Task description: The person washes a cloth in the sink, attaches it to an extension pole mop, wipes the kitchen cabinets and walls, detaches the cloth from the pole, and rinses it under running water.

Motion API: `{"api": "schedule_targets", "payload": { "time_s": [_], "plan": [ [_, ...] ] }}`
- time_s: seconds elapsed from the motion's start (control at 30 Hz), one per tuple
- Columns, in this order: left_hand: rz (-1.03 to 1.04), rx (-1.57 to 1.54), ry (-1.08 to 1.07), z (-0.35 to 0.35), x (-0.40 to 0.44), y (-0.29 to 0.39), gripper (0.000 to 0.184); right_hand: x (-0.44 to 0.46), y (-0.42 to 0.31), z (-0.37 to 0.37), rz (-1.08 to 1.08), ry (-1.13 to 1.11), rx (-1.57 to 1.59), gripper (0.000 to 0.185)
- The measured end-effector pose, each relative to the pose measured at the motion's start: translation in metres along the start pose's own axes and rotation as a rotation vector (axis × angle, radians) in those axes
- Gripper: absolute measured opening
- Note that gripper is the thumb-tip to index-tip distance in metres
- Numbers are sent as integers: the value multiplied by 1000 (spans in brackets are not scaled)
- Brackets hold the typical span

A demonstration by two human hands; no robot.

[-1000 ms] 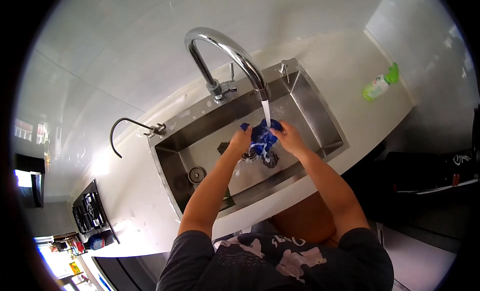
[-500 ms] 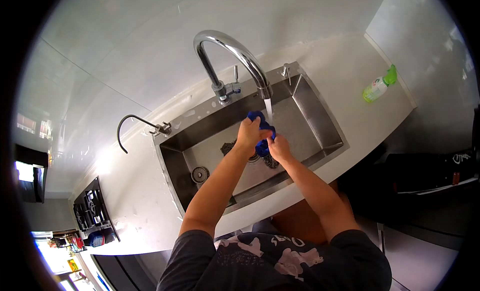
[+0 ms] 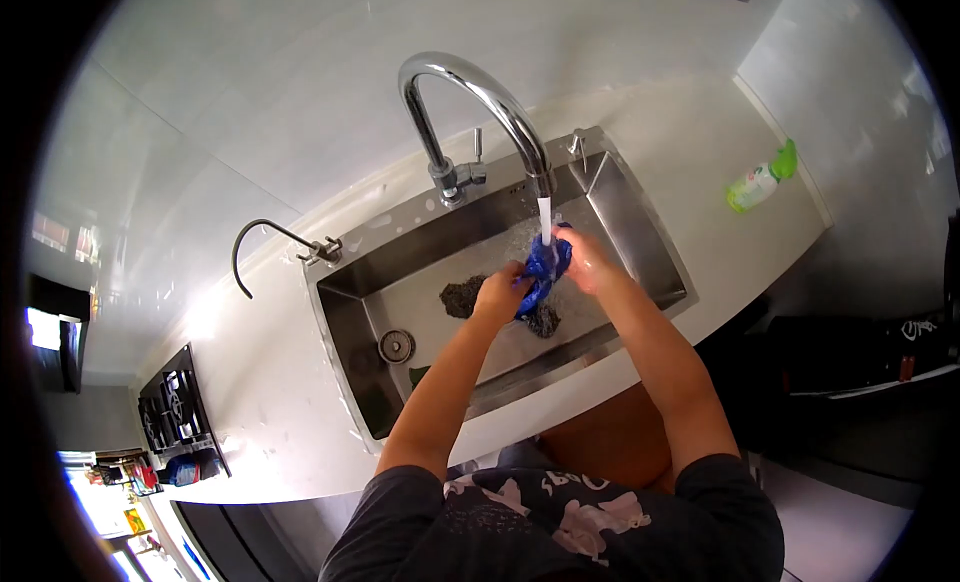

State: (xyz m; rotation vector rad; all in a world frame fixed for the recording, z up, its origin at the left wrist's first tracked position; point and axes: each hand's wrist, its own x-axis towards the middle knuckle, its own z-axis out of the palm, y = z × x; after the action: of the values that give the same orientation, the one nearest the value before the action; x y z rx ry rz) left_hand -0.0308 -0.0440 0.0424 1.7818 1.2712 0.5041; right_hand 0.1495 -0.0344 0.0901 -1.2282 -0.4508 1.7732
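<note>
Between my two hands a wet blue cloth [image 3: 541, 275] is stretched under the stream from the chrome faucet [image 3: 490, 97]. My left hand [image 3: 500, 294] pinches its left side. My right hand [image 3: 588, 262] grips its upper right edge, with the water running onto the cloth beside my fingers. Both hands are over the stainless steel sink [image 3: 650, 232]. A dark, rough-textured clump [image 3: 459, 297] lies on the sink floor just left of my left hand. Another dark grey clump [image 3: 543, 322] sits below the cloth, partly covered by it; I cannot tell what either clump is.
A round drain strainer [image 3: 396, 346] is at the sink's left. A thin curved tap [image 3: 262, 225] and a small soap pump [image 3: 577, 147] stand at the rim. On the counter are a green-topped spray bottle [image 3: 762, 182] at right and a gas stove [image 3: 180, 412] at far left.
My hands have moved apart, the right one up and to the right. The blue cloth is now spread out directly under the stream, and water splashes around it.
</note>
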Motion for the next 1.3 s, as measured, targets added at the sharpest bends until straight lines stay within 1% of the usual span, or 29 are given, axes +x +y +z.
{"api": "schedule_targets", "payload": {
  "time_s": [0.03, 0.1, 0.13, 0.2, 0.23, 0.27, 0.33, 0.37, 0.4, 0.47, 0.5, 0.53, 0.57, 0.6, 0.63, 0.7, 0.73, 0.8, 0.83, 0.87, 0.9, 0.97, 1.0, 1.07, 1.13, 1.17, 1.2, 1.27, 1.3],
  "plan": [
    [-11, -40, 36, -10, -2, 13, 29, 1, -7, -7, -1, -1, -4, 24],
    [-52, -174, 14, -32, -8, 38, 23, -1, -20, -19, -158, 70, -630, 31],
    [-54, -175, 11, -36, -8, 47, 23, -10, -31, -15, -154, 71, -629, 31],
    [159, -113, 76, -39, -6, 64, 22, -31, -59, -5, -49, -134, -1196, 48],
    [161, -90, 96, -43, -5, 75, 20, -38, -72, 6, 88, -206, -1371, 61],
    [161, -90, 96, -47, -2, 79, 20, -39, -71, 5, 88, -206, -1371, 61],
    [342, -81, 53, -52, 5, 85, 19, -45, -61, 0, -290, -57, -1508, 72],
    [342, -81, 53, -54, 7, 88, 19, -40, -44, -9, -448, -150, -1365, 65],
    [336, -153, 72, -55, 9, 91, 19, -32, -30, -13, -448, -149, -1365, 65],
    [331, -226, 92, -49, 17, 90, 19, -19, -8, -8, -292, -397, -653, 42],
    [321, -322, 179, -39, 24, 80, 19, -22, -6, 1, -440, -232, -636, 25],
    [309, -417, 266, -30, 31, 67, 19, -21, 0, 8, -439, -233, -637, 25],
    [137, -539, 210, -22, 36, 50, 23, -19, 6, 15, -462, -99, -392, 23],
    [134, -539, 213, -18, 29, 51, 23, -18, 11, 19, -476, 34, -145, 22],
    [-186, -925, 121, -13, 16, 56, 31, -19, 12, 23, -505, 109, -39, 25],
    [-450, -1170, 7, 70, 39, -64, 60, -32, 1, 34, -419, 163, 52, 27],
    [-452, -1170, 6, 55, 35, -42, 60, -37, 0, 37, -331, 221, 142, 30],
    [-653, -1609, -348, 20, 26, 11, 68, -55, 8, 49, -438, 223, 66, 33],
    [-492, -1834, -236, 15, 27, 32, 69, -66, 17, 53, -436, 198, -92, 33],
    [-592, -1787, -377, 24, 49, 7, 79, -73, 26, 55, -433, 173, -251, 34],
    [-625, -1630, -379, 25, 59, -2, 75, -76, 36, 57, -434, 178, -254, 34],
    [-653, -1473, -384, 46, 74, -25, 71, -70, 57, 61, -1012, 232, -974, 35],
    [-305, -1885, -684, 69, 84, -45, 67, -59, 62, 58, -1012, 237, -974, 35],
    [108, -2241, -986, 81, 81, -56, 62, -30, 73, 50, -945, 319, -1070, 39],
    [-406, -1675, -339, 69, 61, -40, 54, 10, 69, 34, -779, 495, -846, 40],
    [-604, -1636, -81, 65, 48, -21, 44, 28, 61, 24, -729, 563, -710, 40],
    [-767, -1378, 103, 41, 35, 32, 39, 57, 65, -2, -667, 700, -888, 45],
    [-797, -1293, 119, 54, 41, 14, 37, 52, 48, -10, -174, 422, -693, 50],
    [-779, -1303, 60, 68, 48, -19, 36, 42, 57, -3, -203, 433, -754, 51]
  ]
}}
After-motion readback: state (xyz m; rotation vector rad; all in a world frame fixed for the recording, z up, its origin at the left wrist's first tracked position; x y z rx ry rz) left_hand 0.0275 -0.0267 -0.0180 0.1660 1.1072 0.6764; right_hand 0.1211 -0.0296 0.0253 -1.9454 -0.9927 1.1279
